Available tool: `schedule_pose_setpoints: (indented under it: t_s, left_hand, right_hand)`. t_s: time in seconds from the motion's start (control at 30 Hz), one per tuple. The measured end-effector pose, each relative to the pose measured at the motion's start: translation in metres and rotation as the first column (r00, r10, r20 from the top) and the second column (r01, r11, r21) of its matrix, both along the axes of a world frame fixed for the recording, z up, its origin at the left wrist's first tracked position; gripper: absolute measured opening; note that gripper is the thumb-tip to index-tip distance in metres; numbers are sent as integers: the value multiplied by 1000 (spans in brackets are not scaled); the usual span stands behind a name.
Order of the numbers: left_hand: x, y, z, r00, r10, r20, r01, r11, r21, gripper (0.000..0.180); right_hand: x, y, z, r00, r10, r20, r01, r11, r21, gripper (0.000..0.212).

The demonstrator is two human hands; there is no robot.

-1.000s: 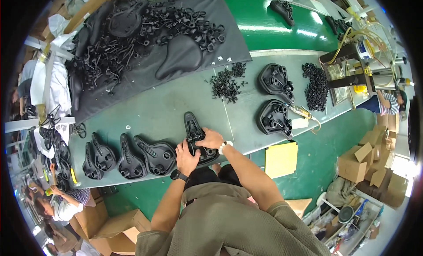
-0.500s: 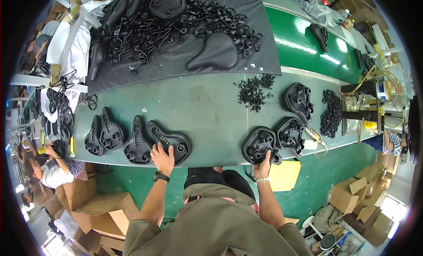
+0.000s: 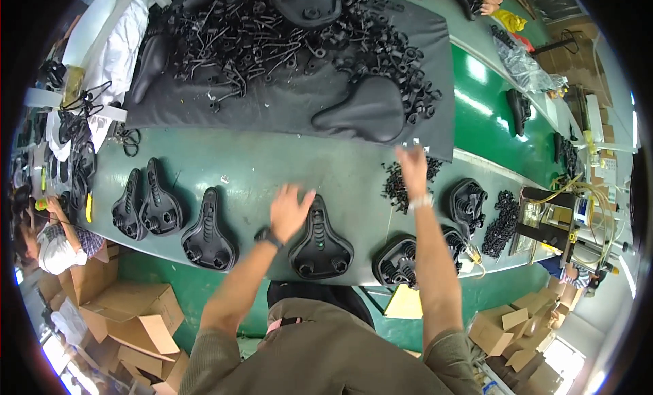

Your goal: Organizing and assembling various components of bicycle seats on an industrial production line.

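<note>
An upturned black bicycle saddle (image 3: 322,249) lies in front of me, its nose pointing away. My left hand (image 3: 290,213) is just left of its nose, fingers and thumb apart and holding nothing. My right hand (image 3: 412,172) is reached out over a pile of small black screws (image 3: 394,186). Its fingers are smeared by motion, so whether it holds any screw cannot be made out. Nearer me, below the right forearm, sits a saddle with parts fitted to its underside (image 3: 396,260), partly covered by the arm.
On the left lie several upturned saddles (image 3: 209,235). At the back, a black cloth (image 3: 272,113) bears clamps, rods and a saddle lying cover up (image 3: 367,109). To the right are more fitted saddles (image 3: 467,203), a dark parts pile (image 3: 500,221) and a bench fixture (image 3: 544,218).
The saddle near my left hand has shifted right and straightened, and the hand has come off it. My right hand has left the fitted saddle and moved forward to the screws.
</note>
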State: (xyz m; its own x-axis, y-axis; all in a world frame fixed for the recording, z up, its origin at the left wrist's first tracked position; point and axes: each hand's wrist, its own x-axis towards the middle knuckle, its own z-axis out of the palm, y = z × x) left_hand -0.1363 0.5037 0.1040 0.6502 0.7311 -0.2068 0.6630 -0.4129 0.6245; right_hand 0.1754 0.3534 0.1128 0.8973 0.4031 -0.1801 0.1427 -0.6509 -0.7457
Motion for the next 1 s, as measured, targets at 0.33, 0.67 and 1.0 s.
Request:
schedule_pose_setpoints:
  t_s: [0.33,0.67,1.0]
  left_hand:
    - [30,22,-43,984,170,49,-139,916,-377,74]
    - [85,166,57,937,-139,319,130,990,49,83]
    - [273,366,146,969,-166,181,23,795,606,67]
  right_hand:
    - [8,99,12,898,55,-436,105,936,335,70]
    - [-12,145,72,893,267,-364,-41,851,524,81]
    - [-23,113,-21,849,159,-504,-7,957,289,37]
